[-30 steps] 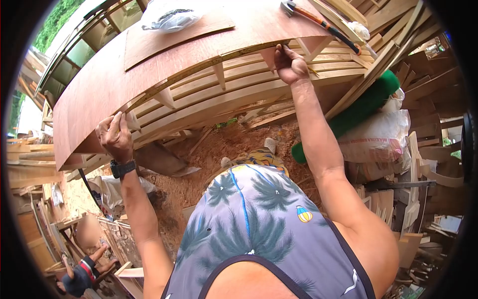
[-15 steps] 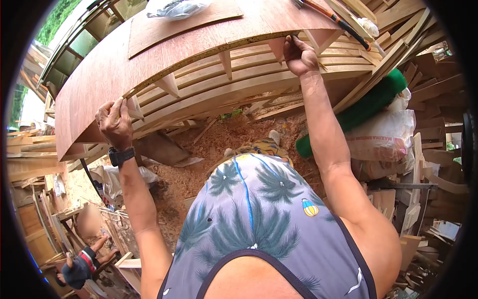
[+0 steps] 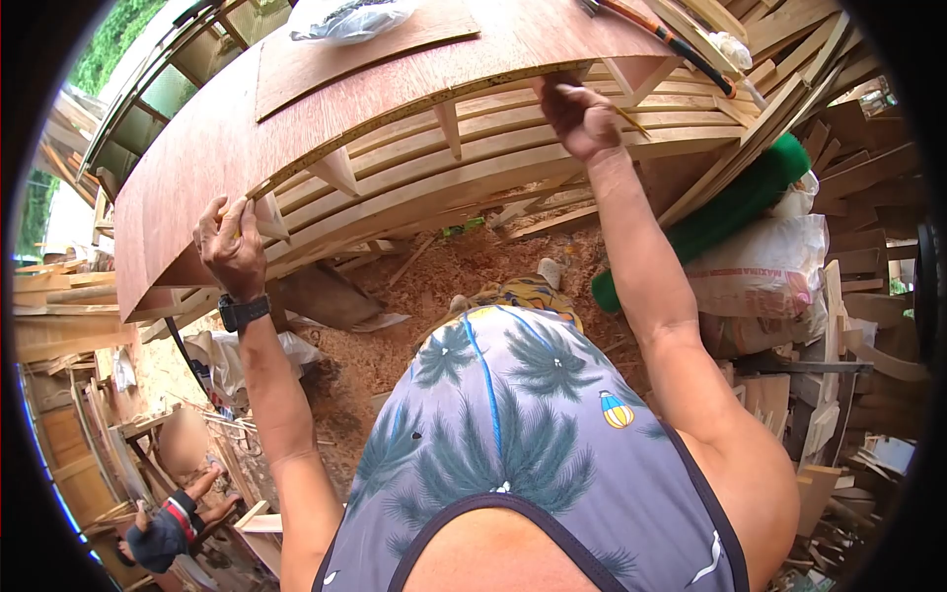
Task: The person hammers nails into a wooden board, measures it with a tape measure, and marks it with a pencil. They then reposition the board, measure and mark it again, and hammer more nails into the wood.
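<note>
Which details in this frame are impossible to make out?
Head view only:
- What the right hand pinches: a thin stick shows, its tip hidden by the fingers.
- Left hand fingertips: hidden behind the plywood sheet edge.
- Hammer: head cut off by the top edge.
- Sack print: too small.

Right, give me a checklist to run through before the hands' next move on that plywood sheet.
1. Left hand braced at the sheet's edge, over a wooden block: ok.
2. Right hand at the plywood sheet's edge: ok; it holds a thin pencil-like stick, but what it is: cannot tell.
3. Sheet lying flush on the wooden frame: cannot tell; the edge is partly hidden.
4. Hammer lying loose on the sheet near the right hand: not ok, it could slide.
5. Plastic bag resting on the sheet's top: not ok if the sheet shifts.
6. Footing on the sawdust floor: cannot tell.
</note>
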The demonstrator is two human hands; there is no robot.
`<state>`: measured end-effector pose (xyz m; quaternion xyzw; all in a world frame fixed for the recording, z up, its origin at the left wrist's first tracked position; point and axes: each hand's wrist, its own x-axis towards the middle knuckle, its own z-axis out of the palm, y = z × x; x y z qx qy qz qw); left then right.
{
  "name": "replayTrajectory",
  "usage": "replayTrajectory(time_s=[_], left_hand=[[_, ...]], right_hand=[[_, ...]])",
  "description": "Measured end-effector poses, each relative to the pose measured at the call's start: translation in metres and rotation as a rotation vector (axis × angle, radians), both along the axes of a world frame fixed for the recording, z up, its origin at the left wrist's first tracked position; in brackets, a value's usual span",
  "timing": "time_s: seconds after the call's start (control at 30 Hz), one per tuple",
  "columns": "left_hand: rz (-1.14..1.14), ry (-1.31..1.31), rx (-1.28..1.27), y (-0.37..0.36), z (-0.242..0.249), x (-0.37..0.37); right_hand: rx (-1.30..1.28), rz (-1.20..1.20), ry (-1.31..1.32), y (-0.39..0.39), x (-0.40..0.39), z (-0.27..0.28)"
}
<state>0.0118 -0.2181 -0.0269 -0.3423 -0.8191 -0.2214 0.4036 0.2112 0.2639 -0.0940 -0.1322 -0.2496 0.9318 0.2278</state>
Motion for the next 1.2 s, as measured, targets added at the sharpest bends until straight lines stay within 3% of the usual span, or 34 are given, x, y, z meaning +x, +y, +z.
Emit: replayTrajectory(time_s=[0.07, 0.13, 0.17, 0.23, 0.27, 0.33, 0.4, 0.43, 0.47, 0.57, 0.8, 1.0, 1.2], left_hand=[[0.001, -0.002, -0.019, 0.0, 0.001, 0.001], [0.006, -0.005, -0.036, -0.001, 0.002, -0.001], [-0.01, 0.006, -0.034, -0.002, 0.001, -0.002], [-0.024, 0.016, -0.029, -0.001, 0.002, -0.002], [-0.037, -0.008, -0.033, -0.001, 0.004, -0.001], [-0.045, -0.037, -0.03, 0.0, 0.007, 0.001], [-0.058, -0.061, -0.026, 0.0, 0.008, 0.001], [-0.052, -0.063, -0.025, -0.001, 0.01, 0.002], [-0.06, -0.082, -0.025, -0.001, 0.012, 0.002], [-0.065, -0.128, -0.024, -0.003, 0.013, 0.0], [-0.065, -0.225, -0.005, 0.004, 0.024, 0.002], [-0.063, -0.282, -0.033, 0.0, 0.028, 0.003], [-0.009, -0.308, -0.054, -0.008, 0.025, 0.002]], right_hand=[[0.125, 0.056, -0.06, -0.03, 0.0, 0.002], [0.391, 0.045, -0.321, -0.059, -0.002, 0.003], [0.391, 0.045, -0.323, -0.065, -0.002, 0.005], [0.687, 0.091, -0.469, -0.069, -0.002, 0.008], [0.85, 0.083, -0.605, -0.059, 0.0, 0.006], [1.359, 0.017, -1.132, -0.021, 0.006, 0.009], [1.777, 0.242, -1.523, 0.033, 0.01, 0.013], [1.711, 0.21, -1.625, 0.079, 0.012, -0.019], [1.643, 0.27, -1.696, 0.082, 0.023, 0.004], [1.978, 0.122, -1.542, 0.165, 0.05, -0.067], [2.214, 0.131, -1.347, 0.183, 0.067, -0.087], [1.989, -0.074, -1.264, 0.185, 0.073, -0.094], [1.957, 0.0, -1.379, 0.176, 0.076, -0.073]])
